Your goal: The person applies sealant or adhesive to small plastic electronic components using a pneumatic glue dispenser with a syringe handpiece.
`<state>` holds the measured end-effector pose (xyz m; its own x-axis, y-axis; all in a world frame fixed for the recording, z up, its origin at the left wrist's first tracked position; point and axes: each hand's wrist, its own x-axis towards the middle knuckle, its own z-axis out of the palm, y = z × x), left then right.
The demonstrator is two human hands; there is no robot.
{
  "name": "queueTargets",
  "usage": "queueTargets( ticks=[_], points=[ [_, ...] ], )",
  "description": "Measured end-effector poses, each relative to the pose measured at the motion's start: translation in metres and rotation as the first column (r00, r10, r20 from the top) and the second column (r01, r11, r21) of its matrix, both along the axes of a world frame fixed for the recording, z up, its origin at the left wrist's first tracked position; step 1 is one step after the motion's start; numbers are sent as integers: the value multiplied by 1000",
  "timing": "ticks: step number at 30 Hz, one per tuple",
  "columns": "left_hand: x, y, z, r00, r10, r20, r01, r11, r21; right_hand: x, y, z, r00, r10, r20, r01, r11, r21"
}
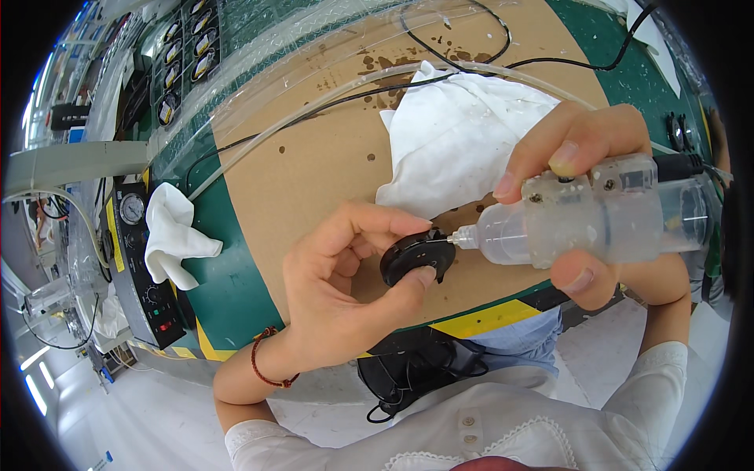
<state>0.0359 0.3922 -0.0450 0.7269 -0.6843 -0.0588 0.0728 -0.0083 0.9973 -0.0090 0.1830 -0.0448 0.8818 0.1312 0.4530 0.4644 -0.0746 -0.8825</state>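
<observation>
My left hand (334,275) pinches a small black round part (416,257) by its edge, thumb below and index finger above. In my right hand (585,169) is a clear glue-dispensing syringe (503,234), gripped through a translucent sleeve with screws. It lies nearly level, its thin metal needle pointing left. The needle tip meets the right rim of the black part or sits just in front of it; I cannot tell which. Behind both hands a crumpled white cloth (455,129) rests on a brown cardboard sheet (314,173).
A black dispenser box (145,267) with a gauge stands at the left, beside another white cloth (174,235). A black cable (345,100) and a clear tube (259,141) cross the cardboard. Trays of round parts (184,55) stand far left. Yellow-black tape (487,319) marks the table's near edge.
</observation>
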Motion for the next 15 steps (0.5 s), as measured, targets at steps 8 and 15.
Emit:
queueTargets(
  ticks=[8,15],
  points=[
    [1,0,0,1000,-8,-6,8,1000,-7,-1,0,2,999,10,-52,-10,1000,12],
    [2,0,0,1000,-22,4,22,1000,0,-2,-2,4,998,-6,-59,3,999,-43]
  ],
)
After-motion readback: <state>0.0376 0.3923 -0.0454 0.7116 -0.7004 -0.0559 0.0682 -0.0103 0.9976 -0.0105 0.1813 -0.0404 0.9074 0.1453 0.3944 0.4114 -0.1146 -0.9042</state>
